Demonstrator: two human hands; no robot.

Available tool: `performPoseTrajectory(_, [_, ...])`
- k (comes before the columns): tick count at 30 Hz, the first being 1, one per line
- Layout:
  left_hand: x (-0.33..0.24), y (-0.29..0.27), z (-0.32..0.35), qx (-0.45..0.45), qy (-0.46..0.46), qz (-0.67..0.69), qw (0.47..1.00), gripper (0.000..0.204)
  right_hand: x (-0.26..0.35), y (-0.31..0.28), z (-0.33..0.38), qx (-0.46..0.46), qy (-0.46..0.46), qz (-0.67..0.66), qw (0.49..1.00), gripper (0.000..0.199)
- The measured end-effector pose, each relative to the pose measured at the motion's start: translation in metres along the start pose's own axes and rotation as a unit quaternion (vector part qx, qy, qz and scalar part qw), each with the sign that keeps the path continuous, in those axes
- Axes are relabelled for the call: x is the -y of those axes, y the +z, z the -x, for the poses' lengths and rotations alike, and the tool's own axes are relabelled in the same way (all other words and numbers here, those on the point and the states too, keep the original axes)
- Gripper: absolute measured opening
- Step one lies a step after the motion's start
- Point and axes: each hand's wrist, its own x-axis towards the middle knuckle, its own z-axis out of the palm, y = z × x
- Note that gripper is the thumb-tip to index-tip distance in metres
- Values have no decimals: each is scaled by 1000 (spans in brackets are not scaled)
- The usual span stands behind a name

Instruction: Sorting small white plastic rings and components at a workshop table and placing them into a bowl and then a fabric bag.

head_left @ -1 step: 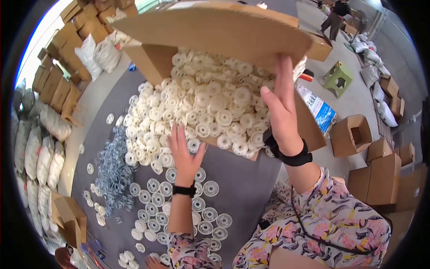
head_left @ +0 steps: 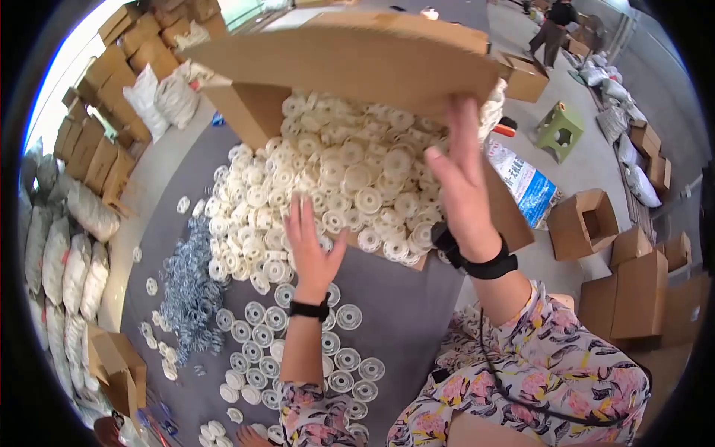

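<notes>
A large cardboard box (head_left: 261,112) lies on its side with its wide flap (head_left: 350,63) raised. From it a heap of cream-white plastic discs, like small wheels, (head_left: 320,164) spills onto the grey table (head_left: 387,298). My left hand (head_left: 313,253), fingers stretched and thumb apart, is at the heap's near edge, its fingertips against the discs. On the right, my right hand (head_left: 468,186) is raised with its fingers straight and flat against the flap. Neither hand is closed round anything. Translucent ring-shaped discs (head_left: 348,316) lie in rows in front of me, partly hidden by my left forearm.
Grey-blue springs (head_left: 192,290) are heaped left of the discs. A printed blue-white bag (head_left: 525,186), a green stool (head_left: 558,132) and an open carton (head_left: 583,223) stand right. Filled sacks (head_left: 74,276) line the left. A person (head_left: 553,33) stands far right. Bare digits show at the lower edge.
My left hand has moved slightly away from me, further against the heap. My right hand and the flap have shifted a little to the left.
</notes>
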Motion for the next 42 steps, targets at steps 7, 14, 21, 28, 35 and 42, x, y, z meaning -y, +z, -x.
performPoseTrajectory(7, [-98,68,-156,-22,157,-65,985,68,35,-66,32,172,55,30,983,66])
performPoseTrajectory(14, [-96,114,-219,220,104,-85,966,47,-61,-271,-11,-85,78,-117,986,36])
performPoseTrajectory(21, [-106,130,-218,297,-3,-100,950,56,-329,-360,-95,-177,369,-253,877,42])
performPoseTrajectory(28, [-101,146,-224,294,-79,-160,939,60,-482,-314,-192,-199,570,-385,699,53])
performPoseTrajectory(35, [-102,149,-211,230,-133,-189,945,62,-526,-292,-198,-189,602,-372,681,25])
performPoseTrajectory(42, [-82,158,-203,194,-115,-209,952,61,-547,-309,-208,-210,479,-361,772,16])
